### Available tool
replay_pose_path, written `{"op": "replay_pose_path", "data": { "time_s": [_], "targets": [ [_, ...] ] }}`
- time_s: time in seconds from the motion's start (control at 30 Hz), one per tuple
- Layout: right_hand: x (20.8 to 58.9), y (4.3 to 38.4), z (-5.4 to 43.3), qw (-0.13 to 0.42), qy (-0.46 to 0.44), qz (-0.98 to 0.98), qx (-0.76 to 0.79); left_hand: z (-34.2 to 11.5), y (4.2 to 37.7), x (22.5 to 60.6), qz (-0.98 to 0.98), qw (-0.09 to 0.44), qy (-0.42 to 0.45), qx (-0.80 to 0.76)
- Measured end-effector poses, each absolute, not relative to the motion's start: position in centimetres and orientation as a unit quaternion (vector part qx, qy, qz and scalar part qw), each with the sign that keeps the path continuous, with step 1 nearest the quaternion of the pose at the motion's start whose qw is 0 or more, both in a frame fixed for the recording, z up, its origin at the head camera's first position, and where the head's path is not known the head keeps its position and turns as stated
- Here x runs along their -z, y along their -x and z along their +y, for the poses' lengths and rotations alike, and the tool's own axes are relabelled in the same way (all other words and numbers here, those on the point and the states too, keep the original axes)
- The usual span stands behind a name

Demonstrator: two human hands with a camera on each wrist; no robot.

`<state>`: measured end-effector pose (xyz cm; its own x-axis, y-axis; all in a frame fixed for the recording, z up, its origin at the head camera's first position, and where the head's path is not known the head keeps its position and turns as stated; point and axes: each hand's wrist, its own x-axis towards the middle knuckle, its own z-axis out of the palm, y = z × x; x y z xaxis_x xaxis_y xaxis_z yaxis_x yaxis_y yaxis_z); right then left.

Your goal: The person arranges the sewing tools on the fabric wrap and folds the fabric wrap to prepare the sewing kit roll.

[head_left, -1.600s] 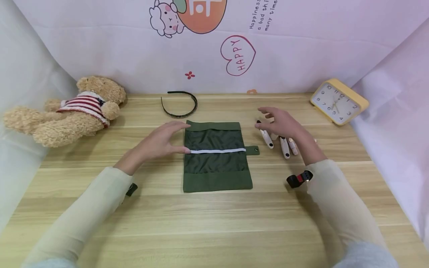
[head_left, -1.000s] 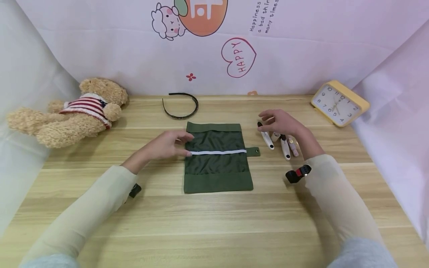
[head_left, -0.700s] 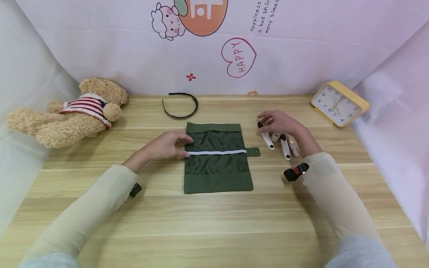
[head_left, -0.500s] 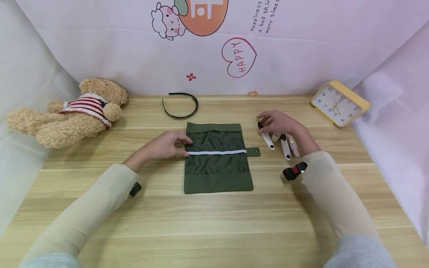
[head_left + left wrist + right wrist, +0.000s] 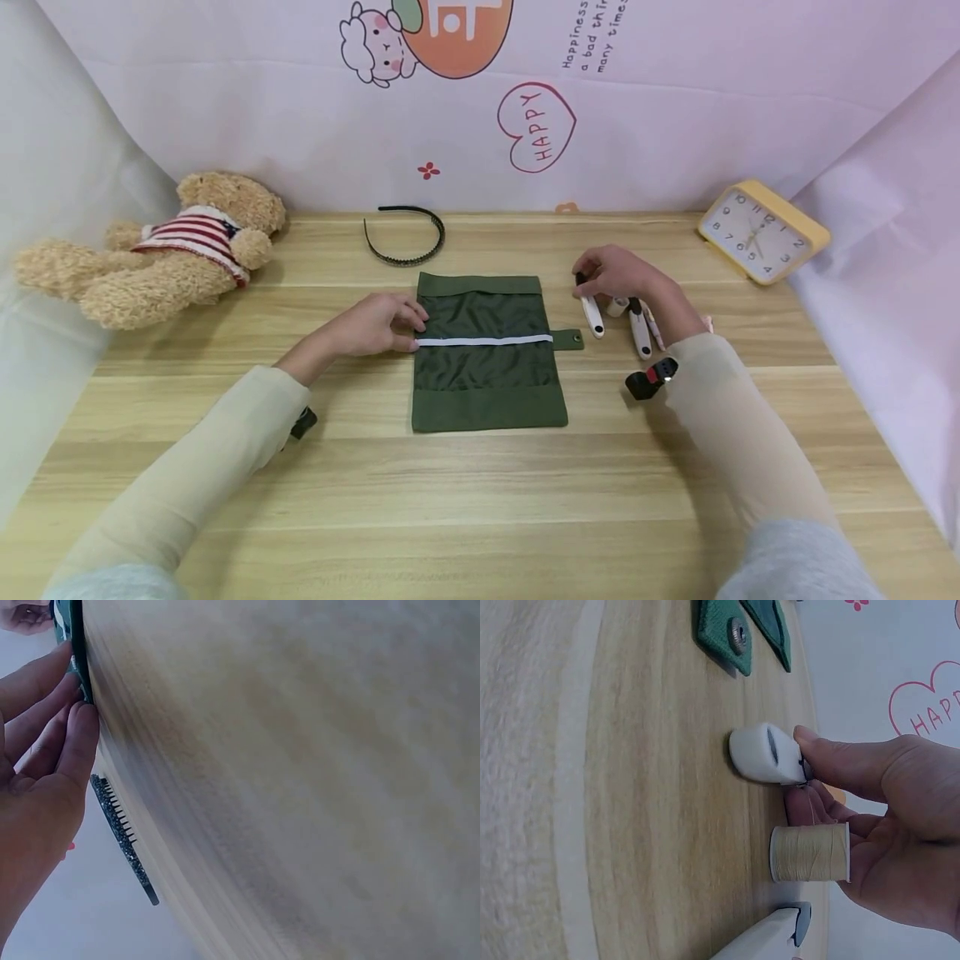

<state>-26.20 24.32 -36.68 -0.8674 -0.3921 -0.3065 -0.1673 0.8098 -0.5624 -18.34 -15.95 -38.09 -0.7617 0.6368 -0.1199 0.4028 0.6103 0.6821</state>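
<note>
A slim white tool with a dark end [image 5: 592, 318] lies right of the center of the frame, on a pale wood tabletop [image 5: 480, 500], slanting so that its dark end points up and a little left. It looks light, stiff and smooth, probably hard plastic, so I judge it sturdy but likely to slip if pinched only by its tip; a hold farther down the wider white body should be steadier. The right-hand grip [image 5: 618, 273] comes in from the right and pinches the dark end between thumb and fingers, parted just wide enough to fit around it, with the palm clear of the tool. Close below the fingers in the right wrist view stands a spool of cream thread [image 5: 810, 853]; a second white tool [image 5: 641, 332] lies just to the right in the head view. At the middle of the frame a dark green cloth case [image 5: 483, 367] lies flat, soft and wrinkled across its inner panel, and should fold or shift easily. The left-hand grip [image 5: 367, 325], fingers bent and close to the thumb, touches its left edge near a white strip [image 5: 483, 341]; I cannot tell whether it pinches the cloth or merely rests there.
</note>
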Motion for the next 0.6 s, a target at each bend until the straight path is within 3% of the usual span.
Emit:
{"op": "replay_pose_path", "data": {
  "time_s": [0.6],
  "targets": [
    [37.06,26.65,23.73,0.177,0.106,0.929,0.308,-16.10,18.18,38.18,0.880,0.183,-0.299,-0.321]
  ]
}}
